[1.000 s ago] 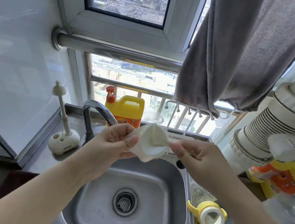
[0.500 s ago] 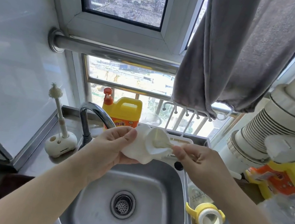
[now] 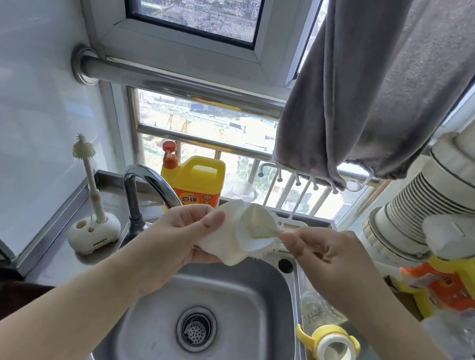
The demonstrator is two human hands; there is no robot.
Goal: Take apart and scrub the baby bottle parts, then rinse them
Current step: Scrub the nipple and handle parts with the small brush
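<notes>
Head view: two hands [image 3: 179, 238] [image 3: 325, 259] scrub one white cap [image 3: 231, 234].

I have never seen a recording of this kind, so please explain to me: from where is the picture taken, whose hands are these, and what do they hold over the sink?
There is no machine here. A person wears one wide-angle camera on the head, looking forward and down, so you see their own arms. The left hand grips a soft white bottle body above the steel sink. The right hand pinches the handle of a brush whose head is inside the bottle's opening. On the counter to the right lie a yellow handled collar and a clear bottle. Behind the tap stands a yellow detergent jug; at the left a second brush stands upright in its holder.
</notes>
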